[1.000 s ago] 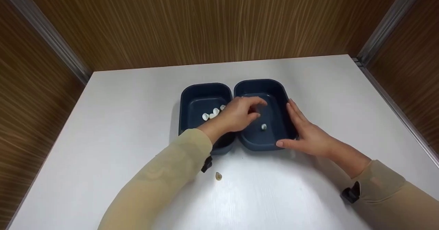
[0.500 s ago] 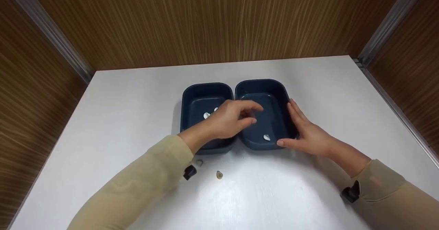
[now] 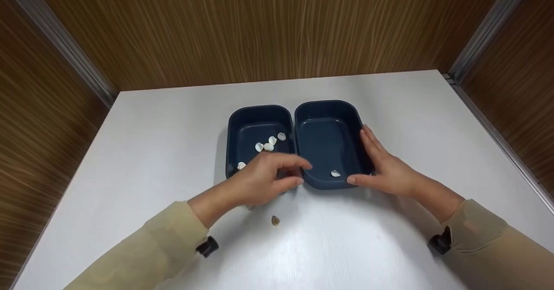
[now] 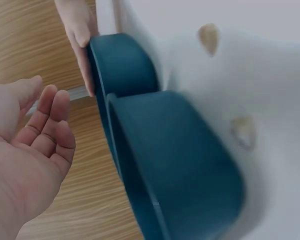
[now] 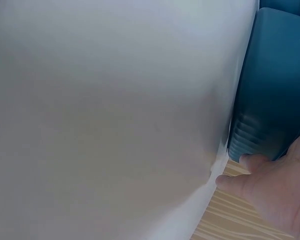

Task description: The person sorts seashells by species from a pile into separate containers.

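Two dark blue rectangular containers stand side by side. The left container (image 3: 227,143) has several small white seashells (image 3: 268,146) in it, and the right container (image 3: 314,108) has one seashell (image 3: 335,173) near its front. My left hand (image 3: 262,179) is over the front of the left container, hiding part of it. Its fingers are loosely bent with nothing between them, as the left wrist view also shows. Against the right container's outer right side lie the straight fingers of my right hand (image 3: 389,173), its thumb at the front right corner.
A brownish shell (image 3: 275,220) lies on the white table (image 3: 346,246) in front of the containers. Another shell (image 4: 243,132) on the table shows in the left wrist view, mostly hidden by my hand in the head view. A wood-grain panel (image 3: 277,30) stands behind.
My left hand has drawn back from above the right container toward the front left. The shell in the right container has shifted toward its front. My right hand stays in place.
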Demonstrator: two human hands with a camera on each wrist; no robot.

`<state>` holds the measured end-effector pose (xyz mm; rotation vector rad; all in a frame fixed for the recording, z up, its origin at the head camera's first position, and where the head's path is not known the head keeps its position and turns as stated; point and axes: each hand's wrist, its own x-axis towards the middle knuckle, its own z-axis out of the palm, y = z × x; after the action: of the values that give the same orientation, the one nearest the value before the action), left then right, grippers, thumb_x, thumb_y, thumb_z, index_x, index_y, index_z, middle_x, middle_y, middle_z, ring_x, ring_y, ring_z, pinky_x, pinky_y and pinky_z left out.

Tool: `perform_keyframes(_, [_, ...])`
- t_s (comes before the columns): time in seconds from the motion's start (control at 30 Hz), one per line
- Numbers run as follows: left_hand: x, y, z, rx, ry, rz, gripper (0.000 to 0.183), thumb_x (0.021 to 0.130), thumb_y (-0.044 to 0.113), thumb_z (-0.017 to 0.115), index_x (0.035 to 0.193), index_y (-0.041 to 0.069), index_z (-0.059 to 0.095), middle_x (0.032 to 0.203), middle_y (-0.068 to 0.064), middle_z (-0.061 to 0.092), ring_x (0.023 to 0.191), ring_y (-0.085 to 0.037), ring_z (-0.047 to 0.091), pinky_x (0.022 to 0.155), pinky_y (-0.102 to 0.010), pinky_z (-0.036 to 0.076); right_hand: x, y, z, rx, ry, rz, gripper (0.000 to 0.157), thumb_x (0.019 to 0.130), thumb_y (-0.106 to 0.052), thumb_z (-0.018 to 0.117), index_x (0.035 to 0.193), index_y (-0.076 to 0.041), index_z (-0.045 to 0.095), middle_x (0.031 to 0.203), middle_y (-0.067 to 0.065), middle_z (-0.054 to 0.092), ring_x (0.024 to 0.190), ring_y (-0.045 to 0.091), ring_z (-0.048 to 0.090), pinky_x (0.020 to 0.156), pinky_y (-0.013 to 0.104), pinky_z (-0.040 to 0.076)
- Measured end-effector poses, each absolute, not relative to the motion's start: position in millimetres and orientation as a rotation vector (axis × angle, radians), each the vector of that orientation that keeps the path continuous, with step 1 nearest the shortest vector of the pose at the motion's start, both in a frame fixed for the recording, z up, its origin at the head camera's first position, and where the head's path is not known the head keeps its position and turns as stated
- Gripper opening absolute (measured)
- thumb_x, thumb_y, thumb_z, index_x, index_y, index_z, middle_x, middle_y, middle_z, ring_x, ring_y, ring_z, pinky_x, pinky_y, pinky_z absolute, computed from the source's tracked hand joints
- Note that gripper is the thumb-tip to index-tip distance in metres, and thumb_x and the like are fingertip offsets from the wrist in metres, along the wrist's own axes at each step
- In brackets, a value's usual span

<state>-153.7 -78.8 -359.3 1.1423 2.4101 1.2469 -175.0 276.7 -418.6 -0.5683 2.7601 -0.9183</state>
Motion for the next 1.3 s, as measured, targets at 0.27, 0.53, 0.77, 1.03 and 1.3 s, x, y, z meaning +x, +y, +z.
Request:
perform_keyframes(0.27, [-130, -95, -386, 1.067, 2.343, 1.213, 0.029, 0.101, 0.007, 0.072, 0.131, 0.01, 0.074, 0.096, 0.004, 0.073, 0.081, -0.011, 0.069, 0.075, -0.024, 0.057, -175, 277, -419, -0.565, 2.763, -0.915, 0.122, 0.093, -0.055, 0.079, 0.171, -0.016, -0.007, 0.177, -0.001, -0.017, 0.162, 0.038, 0.003, 0.123, 0.068, 0.022])
perform_keyframes(0.53, [-111, -108, -400, 1.14, 2.357, 1.124, 0.028, 0.1, 0.007, 0.075, 0.128, 0.008, 0.074, 0.096, 0.004, 0.073, 0.086, -0.004, 0.062, 0.08, -0.033, 0.06, -174, 275, -418, -0.562, 2.769, -0.895, 0.122, 0.093, -0.057, 0.077, 0.171, -0.017, -0.007, 0.177, 0.0, -0.016, 0.162, 0.039, 0.006, 0.122, 0.068, 0.024])
perform_keyframes(0.77, [-104, -119, -415, 1.106, 2.359, 1.138, 0.026, 0.099, 0.005, 0.073, 0.125, 0.006, 0.075, 0.095, 0.005, 0.074, 0.088, -0.003, 0.064, 0.084, -0.033, 0.06, -176, 276, -419, -0.568, 2.766, -0.901, 0.122, 0.093, -0.056, 0.077, 0.171, -0.017, -0.008, 0.177, -0.004, -0.017, 0.162, 0.038, 0.005, 0.123, 0.068, 0.023])
perform_keyframes(1.03, [-101, -130, -430, 1.033, 2.429, 1.058, 0.025, 0.098, 0.01, 0.075, 0.123, 0.011, 0.075, 0.092, 0.008, 0.071, 0.085, -0.003, 0.062, 0.081, -0.027, 0.055, -178, 277, -420, -0.583, 2.763, -0.909, 0.121, 0.093, -0.055, 0.078, 0.171, -0.018, -0.007, 0.177, -0.003, -0.017, 0.162, 0.037, 0.004, 0.123, 0.068, 0.023])
perform_keyframes(1.3, [-101, -128, -446, 1.03, 2.512, 1.08, 0.022, 0.095, 0.008, 0.075, 0.117, 0.013, 0.076, 0.083, 0.011, 0.064, 0.076, -0.001, 0.055, 0.071, -0.022, 0.049, -178, 277, -421, -0.586, 2.766, -0.91, 0.122, 0.093, -0.054, 0.079, 0.171, -0.016, -0.007, 0.177, -0.002, -0.016, 0.162, 0.038, 0.004, 0.123, 0.068, 0.024])
